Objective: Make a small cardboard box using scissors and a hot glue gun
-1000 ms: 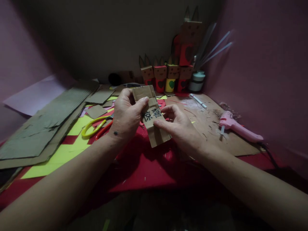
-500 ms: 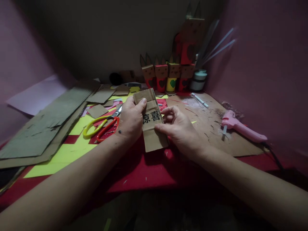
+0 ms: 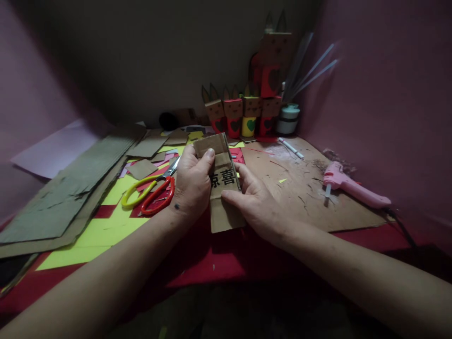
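A folded brown cardboard piece (image 3: 223,188) with black printed characters stands nearly upright over the red paper. My left hand (image 3: 192,183) grips its left side, thumb pressed on the upper flap. My right hand (image 3: 252,202) holds its right edge, thumb across the front below the print, fingers behind it. Both hands are closed on the cardboard.
Scissors (image 3: 150,190) with a yellow and a red handle lie left of my hands on yellow paper (image 3: 106,230). Large cardboard sheets (image 3: 67,188) are stacked far left. A pink glue gun (image 3: 349,186) lies right on a cardboard mat (image 3: 310,188). Paper-roll figures (image 3: 243,113) stand at the back.
The cardboard piece has come down and turned more upright. My right hand has closed onto its right edge, and my left hand shifted slightly lower and right, uncovering the scissors.
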The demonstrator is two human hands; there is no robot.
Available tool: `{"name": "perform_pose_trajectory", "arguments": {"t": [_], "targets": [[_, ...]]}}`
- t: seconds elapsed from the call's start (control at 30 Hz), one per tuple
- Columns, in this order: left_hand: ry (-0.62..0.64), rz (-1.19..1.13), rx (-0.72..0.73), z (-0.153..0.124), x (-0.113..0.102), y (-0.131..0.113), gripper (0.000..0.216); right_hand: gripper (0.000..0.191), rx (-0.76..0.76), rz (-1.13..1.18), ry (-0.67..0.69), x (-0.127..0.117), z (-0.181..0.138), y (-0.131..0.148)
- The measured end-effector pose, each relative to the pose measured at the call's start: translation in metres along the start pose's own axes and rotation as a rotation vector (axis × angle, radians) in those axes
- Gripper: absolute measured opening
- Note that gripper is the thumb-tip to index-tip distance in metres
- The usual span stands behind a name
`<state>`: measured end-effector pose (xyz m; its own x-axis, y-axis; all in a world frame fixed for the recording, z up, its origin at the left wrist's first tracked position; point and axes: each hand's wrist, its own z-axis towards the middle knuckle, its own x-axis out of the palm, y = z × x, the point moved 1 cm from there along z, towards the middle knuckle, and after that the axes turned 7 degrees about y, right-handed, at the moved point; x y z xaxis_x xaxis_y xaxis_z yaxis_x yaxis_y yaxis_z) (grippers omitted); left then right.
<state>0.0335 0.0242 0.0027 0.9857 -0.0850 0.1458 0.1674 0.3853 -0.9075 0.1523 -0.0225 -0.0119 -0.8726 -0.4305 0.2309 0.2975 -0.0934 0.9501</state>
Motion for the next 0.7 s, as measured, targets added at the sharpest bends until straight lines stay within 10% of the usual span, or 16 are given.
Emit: {"name": "perform_pose_trajectory", "arguments": {"t": [0.7], "targets": [[0.208,-0.154,-0.216,-0.015,0.008,-0.002,0.028,0.068,0.108,0.268,0.061,-0.02,0.006,-0.001]]}}
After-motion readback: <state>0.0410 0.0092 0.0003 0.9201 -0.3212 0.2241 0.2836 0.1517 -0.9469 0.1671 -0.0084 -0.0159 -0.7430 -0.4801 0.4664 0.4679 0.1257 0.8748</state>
